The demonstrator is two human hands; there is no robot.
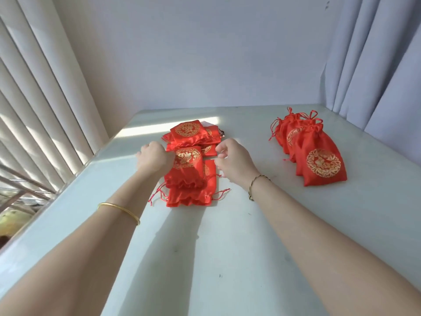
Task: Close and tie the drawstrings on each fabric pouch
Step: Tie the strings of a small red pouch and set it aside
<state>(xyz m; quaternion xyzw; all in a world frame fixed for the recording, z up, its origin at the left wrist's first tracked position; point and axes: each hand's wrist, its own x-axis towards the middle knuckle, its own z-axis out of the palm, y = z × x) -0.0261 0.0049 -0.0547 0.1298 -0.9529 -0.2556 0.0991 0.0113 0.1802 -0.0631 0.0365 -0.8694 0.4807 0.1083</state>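
White table (227, 258) hemmed on three sides: left edge hard along a window with vertical blinds (45, 99), far edge against a plain wall (193, 53), right side under a hanging curtain (376, 65). Wide bare strip of tabletop between the two heaps of red pouches, more of it on the near side under both forearms.

Mid-table, a flat pile (193, 135) of red pouches with gold medallions, mouths ruffled and unclosed, loose drawstrings (155, 195) trailing off the nearest one. Nothing of their insides on show. On top of the near end, the top pouch (188, 169), mouth toward the camera.

Left hand (155, 156) curled tight at that pouch's far left corner, gripping the cloth there. Right hand (232, 158) just beside its far right corner, fingers loosely bent; impossible to tell whether pinching anything.

Well apart to the right, a tied pile (319, 160), necks gathered and knotted, overlapping in a row.

Gold bangle (118, 212) on the left forearm, thin bracelet (257, 185) at the right wrist.
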